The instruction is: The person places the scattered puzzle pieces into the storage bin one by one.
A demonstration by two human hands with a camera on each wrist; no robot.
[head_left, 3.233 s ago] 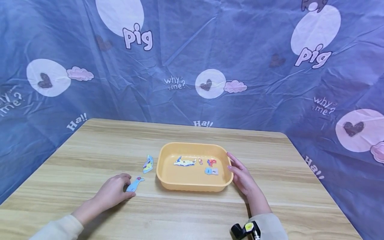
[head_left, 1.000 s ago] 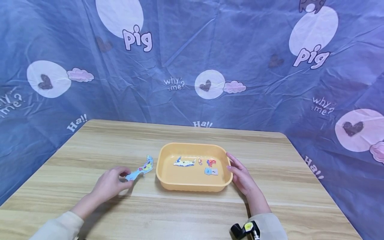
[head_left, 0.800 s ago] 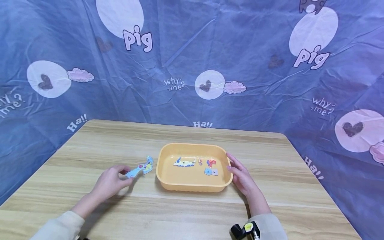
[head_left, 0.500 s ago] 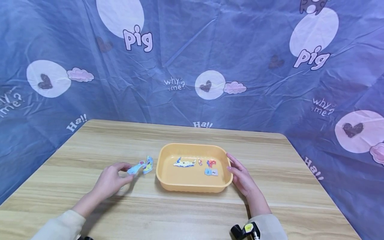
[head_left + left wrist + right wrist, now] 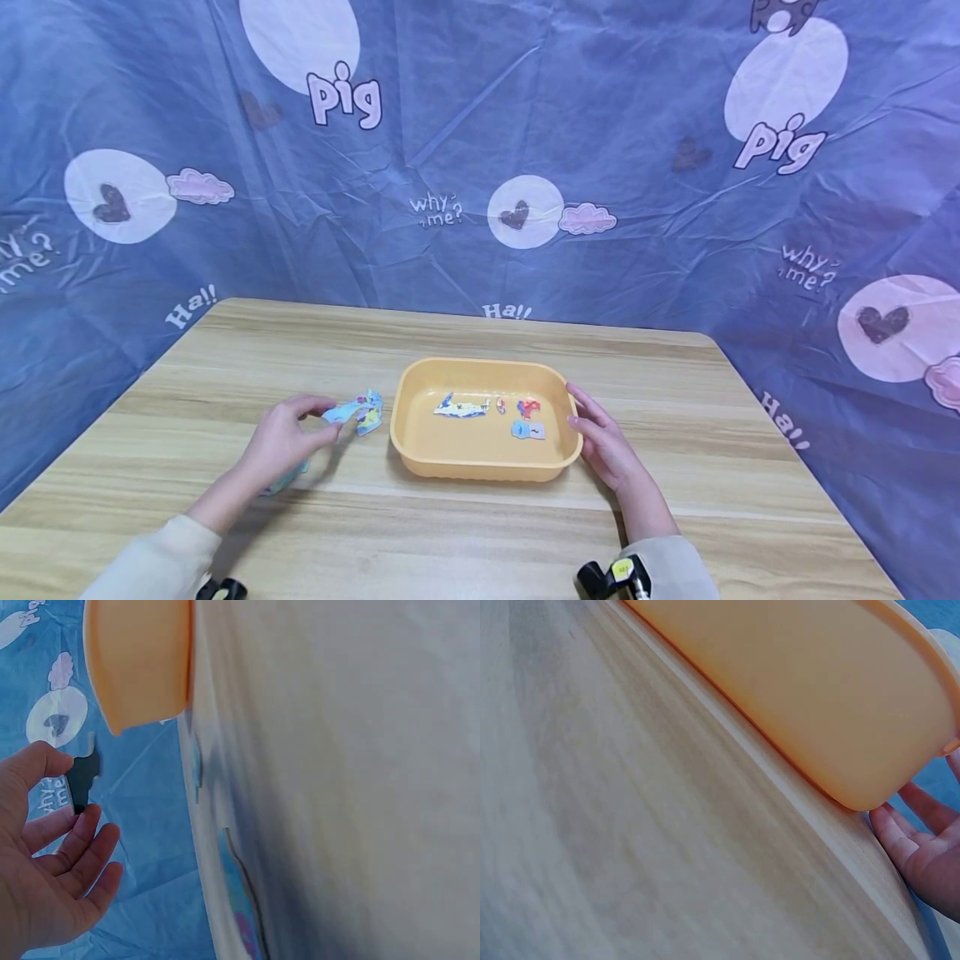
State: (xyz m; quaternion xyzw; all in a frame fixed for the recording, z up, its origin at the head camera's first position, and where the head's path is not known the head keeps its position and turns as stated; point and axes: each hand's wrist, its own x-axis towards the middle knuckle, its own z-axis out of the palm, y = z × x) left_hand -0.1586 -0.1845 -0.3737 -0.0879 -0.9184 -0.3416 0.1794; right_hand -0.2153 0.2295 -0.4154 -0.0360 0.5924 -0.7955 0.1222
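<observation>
Between thumb and fingers my left hand (image 5: pixel 279 443) pinches a flat light-blue puzzle piece (image 5: pixel 342 412), held above the table. Its dark underside faces the left wrist view. Just beyond it, left of the tray, lies a blue, yellow and purple puzzle piece (image 5: pixel 369 419), partly overlapped by the held one in the head view. Another bluish piece (image 5: pixel 287 478) lies beneath my left wrist, mostly hidden. My right hand (image 5: pixel 611 446) grips the right end of the yellow-orange plastic tray (image 5: pixel 480 471), the thumb over the rim and fingers against the outer wall.
Inside the tray lie a long white-and-blue piece (image 5: pixel 462 407), a small reddish piece (image 5: pixel 501 404), a red-and-blue piece (image 5: pixel 528 407) and a blue-grey piece (image 5: pixel 528 429). Under everything is a wooden table (image 5: pixel 450 542), with a blue printed cloth (image 5: pixel 420 275) behind it.
My left hand has lifted the light-blue piece and moved it up toward the multicoloured piece, uncovering a bluish piece under the wrist. My right hand and the tray have stayed put.
</observation>
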